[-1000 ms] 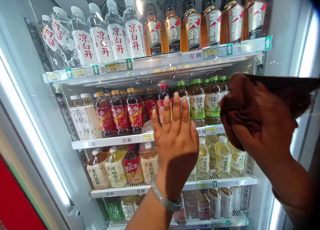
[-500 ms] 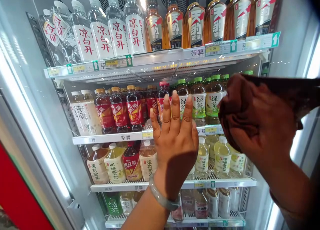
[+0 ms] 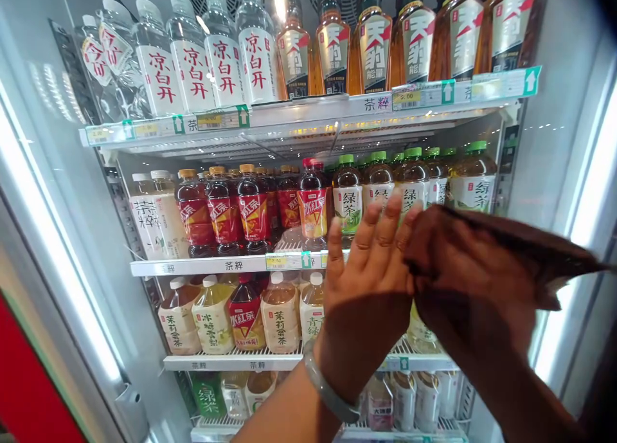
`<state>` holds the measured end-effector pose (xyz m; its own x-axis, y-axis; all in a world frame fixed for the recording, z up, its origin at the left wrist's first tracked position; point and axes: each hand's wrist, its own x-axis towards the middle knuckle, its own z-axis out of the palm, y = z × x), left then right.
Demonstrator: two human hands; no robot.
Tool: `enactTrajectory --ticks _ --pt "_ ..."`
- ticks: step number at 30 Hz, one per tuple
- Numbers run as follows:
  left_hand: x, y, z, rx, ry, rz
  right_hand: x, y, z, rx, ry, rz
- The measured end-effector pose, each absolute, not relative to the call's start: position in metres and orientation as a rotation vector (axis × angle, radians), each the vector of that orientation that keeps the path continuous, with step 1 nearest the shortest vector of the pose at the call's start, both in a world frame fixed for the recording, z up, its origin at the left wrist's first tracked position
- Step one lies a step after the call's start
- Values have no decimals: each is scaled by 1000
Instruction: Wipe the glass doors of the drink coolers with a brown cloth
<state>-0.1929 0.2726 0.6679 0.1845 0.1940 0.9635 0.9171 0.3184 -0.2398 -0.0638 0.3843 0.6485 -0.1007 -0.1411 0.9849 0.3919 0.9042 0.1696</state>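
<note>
My left hand (image 3: 369, 301) is spread flat, fingers up, in front of the drinks cooler, with a pale bangle (image 3: 328, 391) round its wrist. Faint reflections suggest a glass pane there; whether the palm touches it, I cannot tell. Right beside it, my right hand (image 3: 486, 295) presses a dark brown cloth (image 3: 434, 240) under its fingers, and a loose end trails out to the right. The cloth's left edge meets the fingers of my left hand in this view. Behind the hands stand green tea bottles (image 3: 348, 195) and red-labelled iced tea bottles (image 3: 255, 205).
Clear water bottles (image 3: 193, 63) and amber drink bottles (image 3: 375, 44) fill the top shelf (image 3: 289, 112). Pale tea bottles (image 3: 279, 311) stand lower down, above cans (image 3: 427, 401). Bright light strips (image 3: 53, 256) run down the cooler's sides; a red panel (image 3: 29, 372) is at lower left.
My left hand has shifted right and down. My right hand has come left and down with the cloth, so the two hands now meet in view. The camera view has shifted slightly.
</note>
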Motion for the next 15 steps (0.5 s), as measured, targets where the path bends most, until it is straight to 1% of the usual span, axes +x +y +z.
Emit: enactTrajectory --ticks 2,5,8,11,13,15 --pt "-192 273 665 -1200 -1303 -689 -65 381 650 -123 -1673 -417" --pt "-192 272 664 -1205 -1313 -714 -57 387 677 -97 -1771 -457" --pt "-193 271 666 -1196 -1309 -732 -41 403 691 -177 -1640 -469" --pt "-193 272 667 -1183 -1310 -755 -39 404 668 -215 -1551 -504" --pt "-193 273 667 -1173 -1305 -757 -48 394 649 -185 -1636 -503" --pt "-194 274 666 -1153 -1308 -764 -58 383 644 -74 -1750 -461"
